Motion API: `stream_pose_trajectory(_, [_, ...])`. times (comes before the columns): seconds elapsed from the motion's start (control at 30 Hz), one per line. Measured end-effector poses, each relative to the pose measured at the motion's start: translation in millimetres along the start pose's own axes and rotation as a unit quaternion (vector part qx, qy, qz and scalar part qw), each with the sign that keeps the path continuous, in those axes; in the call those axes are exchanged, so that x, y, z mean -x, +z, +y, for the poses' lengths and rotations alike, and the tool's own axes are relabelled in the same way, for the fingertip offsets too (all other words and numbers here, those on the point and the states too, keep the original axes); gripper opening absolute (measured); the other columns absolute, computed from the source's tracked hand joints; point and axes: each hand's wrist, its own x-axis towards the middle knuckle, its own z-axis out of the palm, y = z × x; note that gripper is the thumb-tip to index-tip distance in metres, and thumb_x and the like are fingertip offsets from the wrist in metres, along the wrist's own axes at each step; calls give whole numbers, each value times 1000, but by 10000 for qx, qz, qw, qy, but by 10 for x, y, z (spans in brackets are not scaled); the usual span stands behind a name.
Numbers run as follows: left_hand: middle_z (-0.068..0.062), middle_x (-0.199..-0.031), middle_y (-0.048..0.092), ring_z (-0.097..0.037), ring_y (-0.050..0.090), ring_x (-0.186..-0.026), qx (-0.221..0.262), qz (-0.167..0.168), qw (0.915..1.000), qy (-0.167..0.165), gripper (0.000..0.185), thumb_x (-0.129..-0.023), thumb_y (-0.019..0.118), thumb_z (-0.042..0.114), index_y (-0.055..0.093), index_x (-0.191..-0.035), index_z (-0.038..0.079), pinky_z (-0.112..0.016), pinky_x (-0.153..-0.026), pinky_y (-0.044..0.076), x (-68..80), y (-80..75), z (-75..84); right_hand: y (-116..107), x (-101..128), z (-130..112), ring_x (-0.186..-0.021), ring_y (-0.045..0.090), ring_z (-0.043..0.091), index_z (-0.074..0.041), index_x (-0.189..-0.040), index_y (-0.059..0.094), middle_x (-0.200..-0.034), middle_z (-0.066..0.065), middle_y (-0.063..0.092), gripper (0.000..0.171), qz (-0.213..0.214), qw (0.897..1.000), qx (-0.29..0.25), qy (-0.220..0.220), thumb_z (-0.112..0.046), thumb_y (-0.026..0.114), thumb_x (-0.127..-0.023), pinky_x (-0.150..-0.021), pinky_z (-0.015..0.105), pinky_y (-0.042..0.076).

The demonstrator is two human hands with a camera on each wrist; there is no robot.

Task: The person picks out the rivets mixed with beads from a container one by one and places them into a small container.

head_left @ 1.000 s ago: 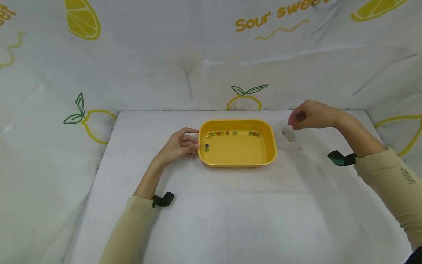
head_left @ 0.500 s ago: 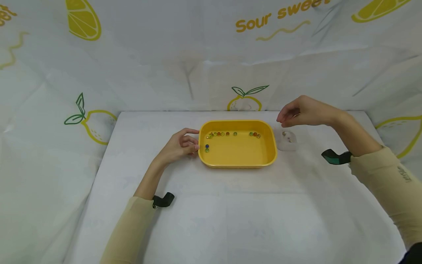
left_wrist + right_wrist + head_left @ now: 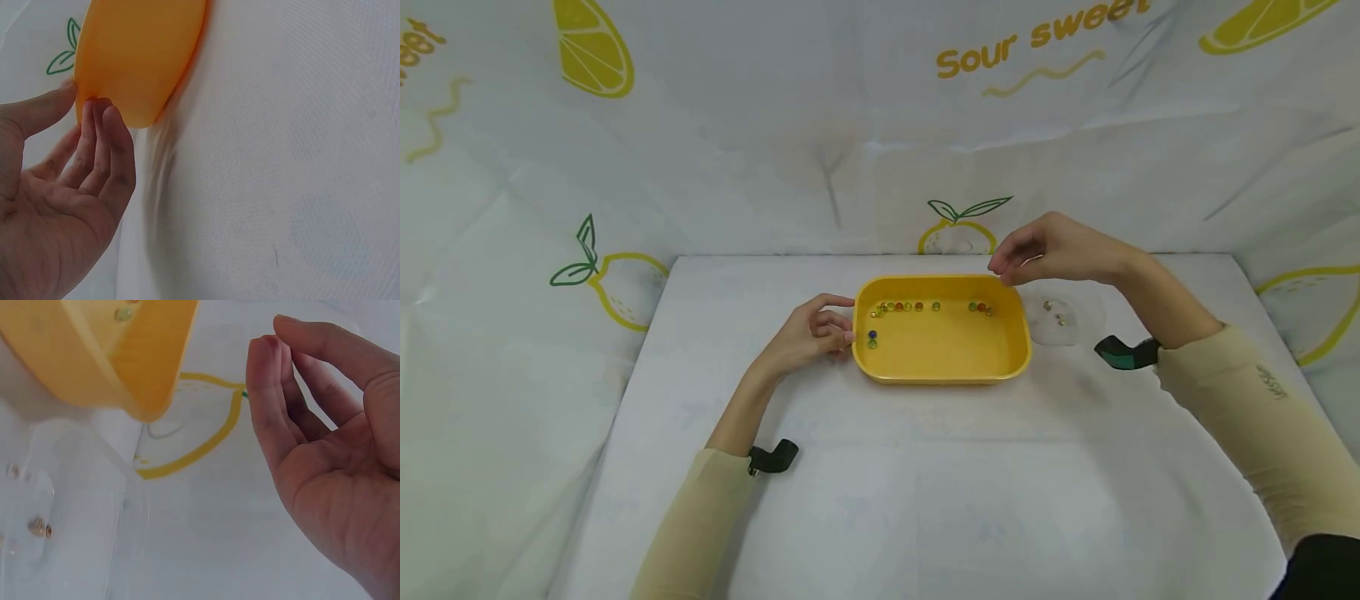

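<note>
A yellow tray [image 3: 940,358] sits on the white table with several coloured glass marbles [image 3: 907,307] in it, most of them along its far side. At the tray's left end, my left hand [image 3: 814,332] rests its thumb and fingertips against the outer wall, fingers loosely bent. My right hand [image 3: 1060,248] is raised over the tray's far right corner. Its thumb and fingertips [image 3: 265,356] meet; I cannot tell whether something small is between them. Just right of the tray, a clear shallow container [image 3: 1052,335] holds a few brownish marbles [image 3: 37,526].
The white table [image 3: 910,492] extends toward me in front of the tray. Behind it hangs a white sheet [image 3: 737,167] printed with lemons and lettering. Each wrist wears a dark camera mount [image 3: 772,457].
My right hand has moved left from above the clear container to over the tray's far right corner, fingertips together. The left hand and the tray have stayed in place.
</note>
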Motion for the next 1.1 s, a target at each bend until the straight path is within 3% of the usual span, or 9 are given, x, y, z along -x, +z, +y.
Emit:
stream_pose_trajectory(0.43, [-20,-117,73,-28,72,-91,45,4,10000,-60,56,-100,75,8,54,-153,8,-30,-81,66,12,6,-3,228,-354,-106,-110,76,34,-5,-121,77,-118,15,80,25,72,9964,-850,24,-9,81,-97,-95,24,64])
stream_pose_trajectory(0.63, [-20,-117,73,-29,74,-91,71,-9,10000,-61,57,-101,75,7,53,-153,7,-33,-82,68,8,6,21,456,-543,-132,-110,77,24,-3,-124,76,-125,13,78,29,118,9866,-1619,150,-11,83,-96,-97,26,64])
stream_pose_trajectory(0.83, [-20,-117,73,-29,74,-90,72,-6,10000,-55,57,-101,75,6,53,-153,7,-34,-82,68,-2,-5,6,664,-683,-202,-105,75,20,4,-131,71,-126,18,78,36,-177,9799,-1964,286,-11,80,-99,-100,31,65])
stream_pose_trajectory(1.1, [-22,-118,73,-26,73,-88,136,-38,9999,-2,57,-101,75,6,53,-153,6,-32,-80,68,-5,-3,-2,859,-810,-289,-118,76,28,6,-142,64,-136,20,75,42,-519,9668,-2389,744,-10,73,-104,-115,47,57])
